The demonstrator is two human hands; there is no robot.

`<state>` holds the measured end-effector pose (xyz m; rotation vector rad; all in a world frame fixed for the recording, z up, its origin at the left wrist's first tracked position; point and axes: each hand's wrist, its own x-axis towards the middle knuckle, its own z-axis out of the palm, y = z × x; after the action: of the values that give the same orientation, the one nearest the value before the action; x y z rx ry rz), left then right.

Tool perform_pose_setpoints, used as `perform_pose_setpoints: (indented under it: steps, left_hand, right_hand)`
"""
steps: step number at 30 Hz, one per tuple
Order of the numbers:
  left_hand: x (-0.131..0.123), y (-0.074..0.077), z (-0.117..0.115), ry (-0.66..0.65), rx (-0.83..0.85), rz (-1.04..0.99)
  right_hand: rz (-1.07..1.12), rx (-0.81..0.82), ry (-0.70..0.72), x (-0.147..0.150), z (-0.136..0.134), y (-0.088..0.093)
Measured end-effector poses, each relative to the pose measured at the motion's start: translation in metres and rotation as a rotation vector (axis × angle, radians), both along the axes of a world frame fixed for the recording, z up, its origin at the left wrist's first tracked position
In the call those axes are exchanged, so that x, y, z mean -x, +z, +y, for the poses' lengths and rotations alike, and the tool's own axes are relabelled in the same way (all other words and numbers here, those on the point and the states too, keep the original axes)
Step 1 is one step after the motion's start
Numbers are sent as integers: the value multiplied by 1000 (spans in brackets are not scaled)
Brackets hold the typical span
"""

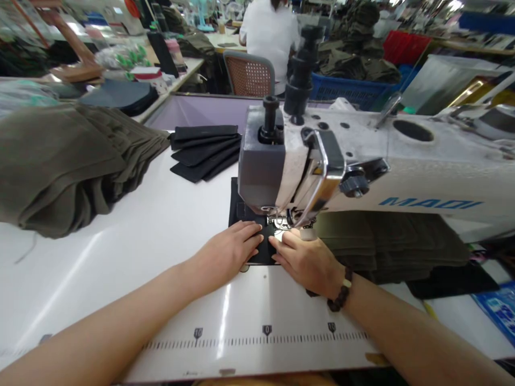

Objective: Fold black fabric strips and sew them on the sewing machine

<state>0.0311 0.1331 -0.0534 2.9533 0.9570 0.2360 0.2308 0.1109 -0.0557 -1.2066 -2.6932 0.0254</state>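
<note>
A cluttered workroom [225, 40] surrounds the white bench [132, 257], bearing a sewing machine [402, 171], an olive fabric stack [60, 155] and folded black pieces [205, 150]. The left hand [227, 252] lies flat on black fabric [237, 209] beside the presser foot [280, 222]; the right hand [311, 265] touches its edge, grip unclear.

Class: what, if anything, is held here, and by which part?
The black fabric piece is steadied, not visibly gripped: left hand on its near part, right hand at its right edge.

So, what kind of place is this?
Most likely a sewing workshop or garment factory floor. A sewing machine stands over black cloth under both hands, fanned olive-brown fabric pieces lie at the left, and another person sits beyond the table.
</note>
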Motion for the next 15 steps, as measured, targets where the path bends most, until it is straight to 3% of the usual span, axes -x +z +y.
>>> perform_pose_setpoints:
  steps: [10, 15]
  left_hand:
    - [0, 0, 6, -16, 2, -16]
    - [1, 3, 2, -129, 19, 14]
  right_hand:
    - [10, -24, -39, 3, 1, 1]
    - [60, -27, 12, 0, 1, 0]
